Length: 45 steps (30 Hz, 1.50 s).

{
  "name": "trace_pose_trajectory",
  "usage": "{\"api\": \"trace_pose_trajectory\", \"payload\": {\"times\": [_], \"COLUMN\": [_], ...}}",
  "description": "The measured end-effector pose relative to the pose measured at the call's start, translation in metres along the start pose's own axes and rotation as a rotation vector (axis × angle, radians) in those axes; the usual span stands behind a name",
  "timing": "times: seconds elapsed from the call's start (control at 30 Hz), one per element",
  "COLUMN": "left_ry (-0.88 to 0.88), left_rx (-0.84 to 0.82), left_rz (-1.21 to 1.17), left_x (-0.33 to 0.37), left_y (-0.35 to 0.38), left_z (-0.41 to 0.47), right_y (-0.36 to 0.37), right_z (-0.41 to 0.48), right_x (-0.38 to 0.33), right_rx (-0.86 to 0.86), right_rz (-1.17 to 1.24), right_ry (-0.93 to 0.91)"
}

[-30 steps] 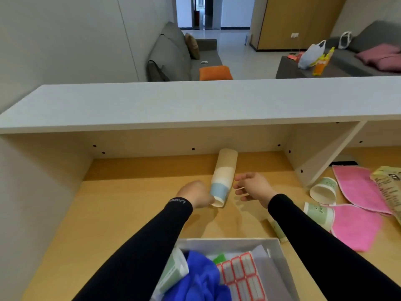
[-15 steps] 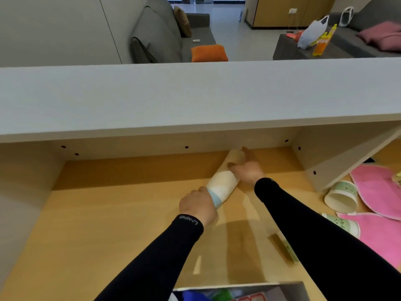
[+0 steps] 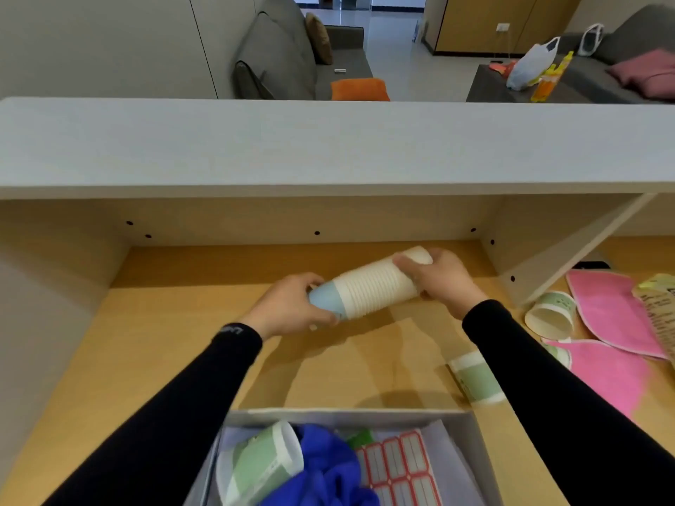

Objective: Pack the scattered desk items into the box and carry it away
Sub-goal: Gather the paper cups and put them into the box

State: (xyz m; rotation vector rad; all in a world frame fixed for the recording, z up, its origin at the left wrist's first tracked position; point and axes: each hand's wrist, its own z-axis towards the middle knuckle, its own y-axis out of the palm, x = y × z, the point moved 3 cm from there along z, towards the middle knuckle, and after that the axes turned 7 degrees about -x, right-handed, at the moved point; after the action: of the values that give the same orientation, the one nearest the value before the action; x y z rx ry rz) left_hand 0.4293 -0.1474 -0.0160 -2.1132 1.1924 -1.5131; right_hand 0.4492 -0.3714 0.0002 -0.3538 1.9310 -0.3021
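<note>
Both hands hold the stack of paper cups (image 3: 369,286) sideways above the middle of the desk (image 3: 153,345): left hand (image 3: 292,304) wraps the blue end, right hand (image 3: 438,279) grips the far end. The box (image 3: 475,443) sits at the desk's near edge.

Setting: a home, open-plan living room seen beyond a built-in wooden desk (image 3: 164,359) with a white shelf (image 3: 328,147) across it. Upper centre of frame: grey sofa (image 3: 285,56) with orange cushion (image 3: 359,89). Upper right: second sofa with pink cushions (image 3: 643,71), low table (image 3: 489,85) carrying a plastic bag (image 3: 529,63); tiled floor, wooden cabinets behind.
</note>
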Motion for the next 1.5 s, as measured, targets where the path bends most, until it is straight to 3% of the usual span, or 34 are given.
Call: {"api": "trace_pose_trajectory", "payload": {"times": [0.17,0.27,0.4,0.6,0.7,0.77,0.83,0.9,0.97,1.13,1.5], "left_ry": [0.131,0.135,0.044,-0.122,-0.107,-0.153,-0.275,-0.37,-0.342,-0.254,-0.183], "left_rx": [0.065,0.028,-0.106,-0.275,-0.04,0.225,0.329,0.196,0.092,0.172,-0.022], "left_rz": [-0.007,0.015,0.003,0.087,-0.045,0.082,0.284,0.31,0.322,0.336,0.16], "left_x": [0.032,0.034,0.016,-0.022,-0.031,-0.041,-0.055,-0.069,-0.079,-0.085,-0.013], "left_y": [-0.019,-0.009,0.015,0.053,0.045,0.033,0.027,0.036,0.049,0.051,0.1], "left_z": [-0.082,-0.131,-0.184,-0.226,-0.235,-0.237,-0.24,-0.242,-0.242,-0.237,-0.232], "right_y": [-0.017,-0.013,0.004,0.015,-0.014,-0.03,-0.031,-0.017,-0.004,0.003,-0.078], "right_z": [-0.083,-0.133,-0.195,-0.238,-0.241,-0.244,-0.251,-0.261,-0.27,-0.275,-0.282], "right_x": [-0.021,-0.003,0.032,0.068,0.065,0.069,0.08,0.096,0.107,0.114,0.143], "right_rx": [0.007,-0.019,-0.177,-0.424,-0.242,-0.073,-0.077,-0.219,-0.284,-0.201,-0.15], "right_rz": [0.058,0.085,0.126,-0.213,-0.177,-0.143,-0.244,-0.333,-0.34,-0.34,-0.355], "right_ry": [-0.125,-0.077,0.027,0.116,0.069,0.051,0.112,0.209,0.223,0.105,0.208]}}
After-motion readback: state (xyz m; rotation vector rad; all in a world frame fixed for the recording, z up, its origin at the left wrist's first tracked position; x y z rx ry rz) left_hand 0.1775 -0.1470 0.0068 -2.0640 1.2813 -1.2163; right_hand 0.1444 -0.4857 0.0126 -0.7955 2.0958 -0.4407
